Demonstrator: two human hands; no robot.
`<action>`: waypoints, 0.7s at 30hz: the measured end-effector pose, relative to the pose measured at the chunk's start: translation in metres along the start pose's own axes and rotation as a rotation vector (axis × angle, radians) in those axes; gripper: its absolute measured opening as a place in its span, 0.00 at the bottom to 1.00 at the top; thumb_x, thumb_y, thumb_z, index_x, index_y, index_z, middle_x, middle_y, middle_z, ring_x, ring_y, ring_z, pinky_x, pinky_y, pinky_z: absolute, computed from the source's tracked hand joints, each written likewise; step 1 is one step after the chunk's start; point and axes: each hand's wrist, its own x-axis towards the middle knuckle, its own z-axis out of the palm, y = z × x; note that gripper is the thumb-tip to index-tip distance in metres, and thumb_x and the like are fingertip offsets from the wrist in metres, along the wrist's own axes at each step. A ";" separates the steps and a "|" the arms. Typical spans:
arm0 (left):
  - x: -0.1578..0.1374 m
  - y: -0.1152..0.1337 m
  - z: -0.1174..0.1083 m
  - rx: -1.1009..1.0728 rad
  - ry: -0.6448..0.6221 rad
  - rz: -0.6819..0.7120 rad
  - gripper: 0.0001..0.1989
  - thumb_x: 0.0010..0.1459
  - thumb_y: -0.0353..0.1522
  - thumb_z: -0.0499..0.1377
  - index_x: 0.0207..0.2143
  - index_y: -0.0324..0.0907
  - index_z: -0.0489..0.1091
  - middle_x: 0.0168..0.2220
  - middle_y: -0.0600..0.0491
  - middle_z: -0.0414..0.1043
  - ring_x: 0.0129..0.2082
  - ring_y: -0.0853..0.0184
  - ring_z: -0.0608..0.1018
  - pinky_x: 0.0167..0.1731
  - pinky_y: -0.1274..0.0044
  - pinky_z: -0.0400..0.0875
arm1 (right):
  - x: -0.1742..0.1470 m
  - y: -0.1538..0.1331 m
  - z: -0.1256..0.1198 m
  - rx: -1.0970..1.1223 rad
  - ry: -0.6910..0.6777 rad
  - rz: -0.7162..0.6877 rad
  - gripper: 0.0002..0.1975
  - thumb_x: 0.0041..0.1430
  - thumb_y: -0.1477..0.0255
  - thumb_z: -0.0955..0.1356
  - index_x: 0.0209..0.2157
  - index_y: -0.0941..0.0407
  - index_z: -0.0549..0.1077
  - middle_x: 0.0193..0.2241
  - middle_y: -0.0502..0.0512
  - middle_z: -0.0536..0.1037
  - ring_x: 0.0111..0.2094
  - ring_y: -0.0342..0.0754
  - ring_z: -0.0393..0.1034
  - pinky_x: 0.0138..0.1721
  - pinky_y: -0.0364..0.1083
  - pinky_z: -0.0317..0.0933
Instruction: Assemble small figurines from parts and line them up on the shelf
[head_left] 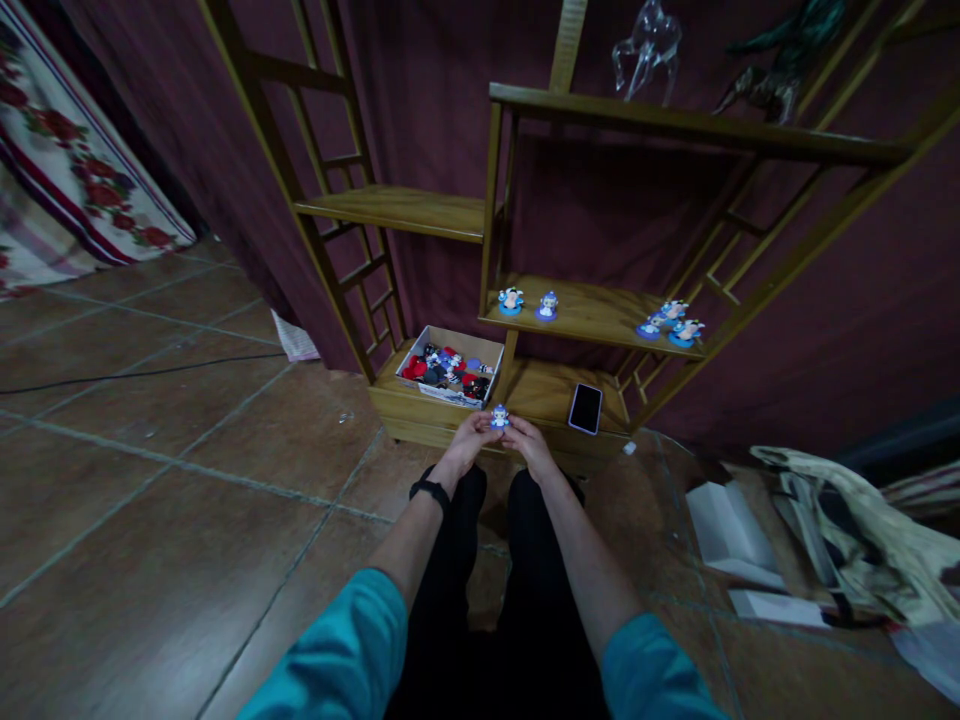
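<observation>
Between my left hand [470, 440] and my right hand [529, 446] is a small purple-and-white figurine [500, 417], upright and gripped by the fingers of both. It is in front of the lower shelf, just below a cardboard box [430, 391] of small red, black, purple and white pieces. On the middle shelf [581, 310] stand similar figurines: a blue-based one [511, 301] and a purple one [547, 306] at the left, and a cluster [670, 322] at the right end.
A phone [586, 409] lies on the lower shelf to the right. Higher up stand a clear glass animal figure [651, 48] and a dark statue [780, 65]. On the floor at right are a white box [733, 530] and a pale bag [870, 530]. A black cable [142, 371] crosses the tiles at left.
</observation>
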 end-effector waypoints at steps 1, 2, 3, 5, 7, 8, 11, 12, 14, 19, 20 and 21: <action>0.000 0.000 0.000 0.000 0.001 -0.001 0.21 0.34 0.27 0.68 0.34 0.38 0.69 0.30 0.52 0.73 0.30 0.69 0.73 0.37 0.74 0.65 | 0.000 0.000 0.000 0.001 -0.006 -0.005 0.20 0.43 0.64 0.70 0.41 0.52 0.72 0.37 0.53 0.76 0.34 0.45 0.72 0.35 0.45 0.65; 0.000 0.000 0.000 0.002 0.000 -0.002 0.20 0.34 0.27 0.68 0.34 0.38 0.69 0.30 0.52 0.73 0.30 0.69 0.73 0.37 0.74 0.65 | -0.001 0.000 0.000 0.004 -0.014 -0.009 0.20 0.43 0.64 0.70 0.41 0.52 0.72 0.37 0.52 0.76 0.34 0.45 0.72 0.35 0.45 0.65; 0.000 0.000 0.000 0.007 0.000 -0.003 0.20 0.34 0.27 0.68 0.34 0.38 0.69 0.30 0.51 0.73 0.30 0.69 0.73 0.37 0.74 0.65 | -0.001 0.000 -0.001 0.006 -0.022 -0.011 0.20 0.44 0.64 0.70 0.41 0.52 0.72 0.38 0.52 0.76 0.34 0.45 0.72 0.35 0.45 0.65; 0.000 0.001 -0.001 0.020 -0.001 -0.006 0.21 0.34 0.27 0.68 0.35 0.37 0.70 0.30 0.51 0.73 0.30 0.70 0.73 0.37 0.74 0.65 | 0.000 0.000 -0.001 0.009 -0.040 -0.008 0.20 0.44 0.64 0.70 0.41 0.52 0.72 0.38 0.52 0.76 0.34 0.45 0.72 0.35 0.45 0.65; 0.000 0.001 0.000 0.031 -0.014 -0.013 0.21 0.34 0.27 0.68 0.35 0.37 0.71 0.30 0.51 0.74 0.30 0.70 0.73 0.38 0.74 0.65 | 0.000 -0.001 -0.002 0.003 -0.049 0.001 0.20 0.43 0.64 0.70 0.41 0.52 0.72 0.38 0.53 0.76 0.34 0.45 0.71 0.36 0.45 0.64; 0.000 0.002 0.000 0.031 -0.025 -0.018 0.21 0.34 0.27 0.68 0.36 0.37 0.71 0.31 0.50 0.74 0.30 0.69 0.73 0.38 0.74 0.65 | 0.000 -0.001 -0.002 -0.002 -0.050 0.003 0.20 0.44 0.64 0.70 0.41 0.52 0.72 0.38 0.53 0.76 0.34 0.45 0.71 0.36 0.44 0.64; 0.000 0.004 0.001 0.009 -0.057 -0.039 0.21 0.35 0.28 0.68 0.37 0.36 0.72 0.33 0.49 0.75 0.32 0.68 0.74 0.39 0.74 0.65 | -0.001 -0.002 -0.001 -0.019 -0.045 0.002 0.20 0.44 0.63 0.70 0.42 0.53 0.72 0.37 0.53 0.76 0.34 0.44 0.71 0.35 0.44 0.64; -0.001 0.004 0.001 0.000 -0.059 -0.046 0.21 0.35 0.28 0.68 0.37 0.36 0.72 0.33 0.49 0.75 0.32 0.68 0.74 0.39 0.74 0.65 | -0.001 -0.002 -0.001 -0.023 -0.043 -0.001 0.20 0.44 0.63 0.70 0.42 0.53 0.72 0.37 0.52 0.76 0.34 0.44 0.71 0.35 0.44 0.64; -0.001 0.005 0.001 -0.012 -0.057 -0.062 0.21 0.36 0.28 0.67 0.37 0.36 0.72 0.33 0.48 0.75 0.32 0.68 0.74 0.39 0.74 0.65 | -0.002 -0.002 -0.001 -0.026 -0.042 -0.010 0.20 0.43 0.63 0.70 0.41 0.53 0.72 0.37 0.52 0.76 0.33 0.44 0.71 0.35 0.43 0.64; -0.003 0.007 0.002 -0.048 -0.080 -0.088 0.19 0.38 0.28 0.67 0.37 0.36 0.72 0.34 0.47 0.74 0.31 0.68 0.74 0.35 0.76 0.66 | -0.002 -0.002 0.000 -0.028 -0.034 -0.024 0.20 0.42 0.63 0.70 0.40 0.53 0.72 0.35 0.52 0.76 0.33 0.44 0.71 0.35 0.44 0.64; -0.003 0.007 0.002 -0.057 -0.088 -0.091 0.19 0.38 0.29 0.67 0.37 0.36 0.72 0.34 0.47 0.74 0.31 0.68 0.75 0.35 0.77 0.66 | -0.002 -0.002 0.000 -0.030 -0.032 -0.022 0.20 0.42 0.63 0.70 0.40 0.53 0.72 0.35 0.52 0.76 0.33 0.44 0.71 0.34 0.44 0.64; -0.003 0.007 0.002 -0.065 -0.095 -0.092 0.19 0.38 0.29 0.67 0.37 0.36 0.72 0.33 0.47 0.74 0.31 0.68 0.75 0.34 0.77 0.66 | -0.002 -0.003 0.000 -0.033 -0.030 -0.019 0.20 0.42 0.63 0.70 0.40 0.53 0.72 0.34 0.52 0.76 0.33 0.44 0.71 0.34 0.43 0.64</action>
